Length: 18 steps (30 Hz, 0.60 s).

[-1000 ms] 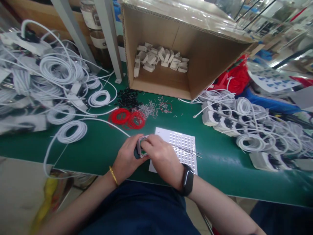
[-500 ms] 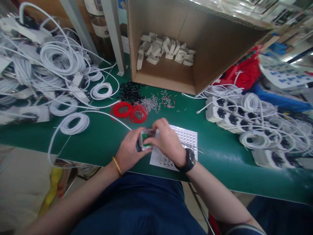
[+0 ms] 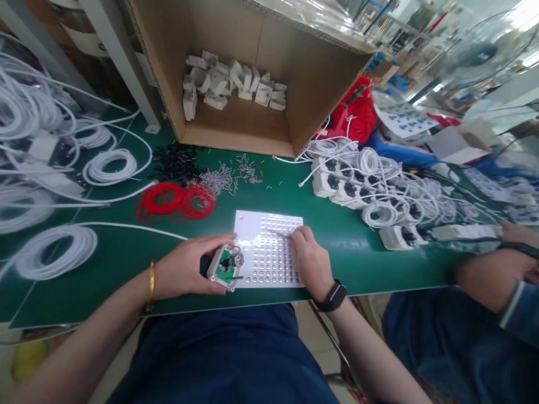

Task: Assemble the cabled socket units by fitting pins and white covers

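Observation:
My left hand (image 3: 189, 266) is wrapped round a small white housing (image 3: 227, 268), tilted so its open face shows. Inside it lie a green circuit board, a dark part in the middle and a round metal part at the upper right. My right hand (image 3: 310, 259) rests at the right edge of a white sheet (image 3: 252, 247) and pinches thin metal tweezers (image 3: 278, 233), whose tips point left over the sheet. Rows of small shiny domed pieces cover much of that sheet. A white cable (image 3: 138, 228) runs along the table towards my left hand; its end there is hidden.
Behind are red wire coils (image 3: 164, 201), black bits (image 3: 174, 161) and small metal pins (image 3: 217, 180). A cardboard box (image 3: 236, 137) holds white housings. Coiled white cables (image 3: 63, 252) lie left, cabled white units (image 3: 345, 188) right. A co-worker's arm (image 3: 488, 278) reaches in at right.
My right hand has left the housing and moved right to the sheet, now gripping the tweezers that lay there. My left hand keeps the housing. The view has swung right, bringing in a co-worker's arm.

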Each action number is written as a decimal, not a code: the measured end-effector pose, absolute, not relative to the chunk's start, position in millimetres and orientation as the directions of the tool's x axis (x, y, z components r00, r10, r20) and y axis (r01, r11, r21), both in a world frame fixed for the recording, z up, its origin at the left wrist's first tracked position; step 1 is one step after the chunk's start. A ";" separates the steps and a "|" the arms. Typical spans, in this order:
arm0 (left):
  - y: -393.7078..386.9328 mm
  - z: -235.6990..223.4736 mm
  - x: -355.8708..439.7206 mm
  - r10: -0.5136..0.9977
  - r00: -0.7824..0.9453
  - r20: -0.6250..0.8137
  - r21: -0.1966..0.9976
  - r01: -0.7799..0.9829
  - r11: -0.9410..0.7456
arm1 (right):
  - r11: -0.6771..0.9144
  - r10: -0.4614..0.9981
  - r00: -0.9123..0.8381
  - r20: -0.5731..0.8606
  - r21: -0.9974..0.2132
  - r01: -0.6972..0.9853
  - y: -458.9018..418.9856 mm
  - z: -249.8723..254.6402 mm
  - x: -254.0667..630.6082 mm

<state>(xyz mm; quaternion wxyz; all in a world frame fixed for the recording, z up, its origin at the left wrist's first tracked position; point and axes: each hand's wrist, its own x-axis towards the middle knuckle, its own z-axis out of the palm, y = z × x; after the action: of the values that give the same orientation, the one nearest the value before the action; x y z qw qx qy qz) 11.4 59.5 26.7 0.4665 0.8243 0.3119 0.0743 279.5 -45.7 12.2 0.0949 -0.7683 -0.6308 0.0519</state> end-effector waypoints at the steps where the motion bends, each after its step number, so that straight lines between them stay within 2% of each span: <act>1: 62.2 28.8 13.1 0.568 0.804 -0.179 0.803 0.453 -0.388 | -0.217 0.965 0.251 0.079 -0.298 0.929 -44.0 14.1 280.1; 3: 65.5 31.9 16.7 0.545 0.812 -0.208 0.785 0.471 -0.402 | -0.250 0.900 0.411 0.148 -0.597 0.762 -42.4 19.9 279.5; 5: 66.3 33.4 19.8 0.528 0.816 -0.236 0.774 0.487 -0.406 | -0.168 0.840 0.537 0.074 -0.906 0.388 -43.9 25.0 272.6; 6: 66.0 33.6 20.9 0.524 0.815 -0.246 0.771 0.492 -0.404 | -0.111 0.837 0.547 -0.007 -0.981 0.157 -45.5 26.2 266.2; 8: 64.4 33.4 22.1 0.532 0.810 -0.248 0.776 0.494 -0.392 | -0.040 0.853 0.499 -0.156 -0.971 -0.235 -48.7 24.6 249.5; 10: 61.7 32.9 22.4 0.534 0.809 -0.245 0.787 0.488 -0.377 | -0.023 0.840 0.480 -0.253 -0.900 -0.435 -51.0 18.5 233.2; 13: 56.0 32.3 22.5 0.543 0.797 -0.263 0.784 0.505 -0.361 | -0.075 0.789 0.517 -0.333 -0.887 -0.456 -52.3 7.0 220.4; 18: 45.0 29.1 22.8 0.620 0.748 -0.236 0.763 0.538 -0.358 | -0.212 0.777 0.547 -0.312 -0.948 -0.239 -52.6 -0.6 222.7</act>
<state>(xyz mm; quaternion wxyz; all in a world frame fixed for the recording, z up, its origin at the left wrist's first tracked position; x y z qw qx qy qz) 22.8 45.0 29.1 0.4439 0.8228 0.3517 0.0465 222.7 -52.6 -0.6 0.5926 -0.6498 -0.2070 0.4286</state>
